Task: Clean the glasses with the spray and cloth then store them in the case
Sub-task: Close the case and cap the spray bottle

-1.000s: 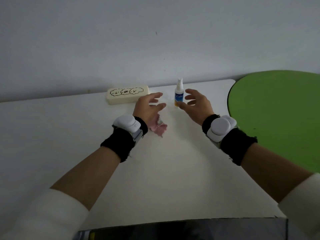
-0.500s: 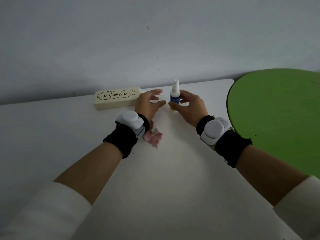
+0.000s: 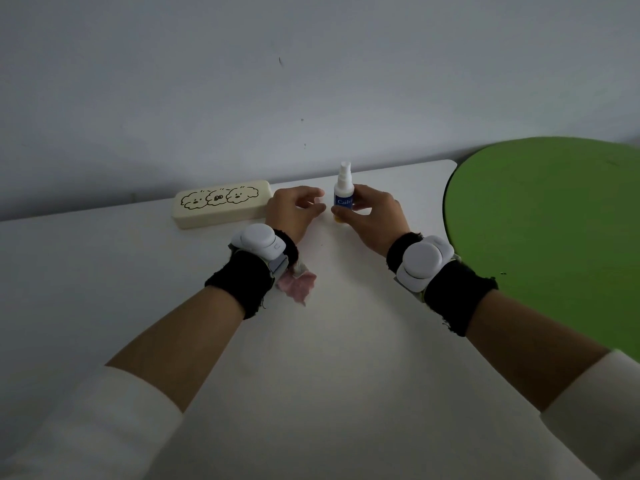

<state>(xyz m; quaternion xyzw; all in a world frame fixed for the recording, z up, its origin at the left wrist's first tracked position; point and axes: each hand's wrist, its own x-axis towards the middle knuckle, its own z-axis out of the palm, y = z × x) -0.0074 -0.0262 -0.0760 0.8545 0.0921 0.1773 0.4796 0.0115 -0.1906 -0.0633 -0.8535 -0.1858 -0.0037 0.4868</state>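
A small white spray bottle (image 3: pixel 343 188) with a blue label stands upright near the table's far edge. My right hand (image 3: pixel 372 216) grips its lower body with fingers and thumb curled round it. My left hand (image 3: pixel 294 211) hovers just left of the bottle, fingers loosely bent and holding nothing. Left of that hand lies a shut cream glasses case (image 3: pixel 221 204) printed with three cartoon dogs. A crumpled pink cloth (image 3: pixel 298 287) lies on the table, half hidden under my left wrist. No glasses are in sight.
The white table (image 3: pixel 329 358) runs up to a grey wall. A round green tabletop (image 3: pixel 554 230) adjoins it on the right. Both my wrists carry black bands with white devices.
My right hand reached the spray bottle and closed its fingers round it. My left hand drew its fingers in slightly. The view shifted, so the case now sits further left.
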